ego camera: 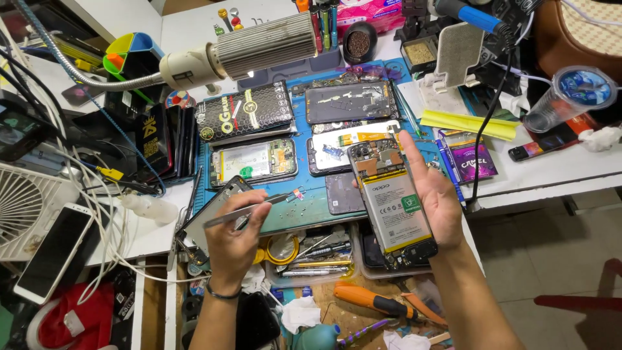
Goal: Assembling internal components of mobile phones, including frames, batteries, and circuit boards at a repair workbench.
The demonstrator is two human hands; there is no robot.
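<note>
Two bare hands work above a crowded worktop (557, 172). The right hand (437, 198) cradles an opened phone (391, 204) with its back cover off; the grip is half spread, fingers (409, 155) running up the phone's right edge and the palm under its lower half. The phone's long axis runs from the top of the view, slightly left, down to the lower right, with the camera end farthest from the person and the white battery face up. The left hand (233, 236) has its grip pinched shut on a pair of metal tweezers (249, 210), which lie nearly level and point right, their tips just short of a small part (298, 193) above the blue mat (304, 217). Several more stripped phones (256, 162) lie side by side on that mat. A lamp on a bendy neck (259, 45) hangs over the far side. To the left sit a white fan (23, 204), a tangle of white cables and a white phone (55, 249) face up. An orange-handled screwdriver (372, 299) lies in an open drawer below.
</note>
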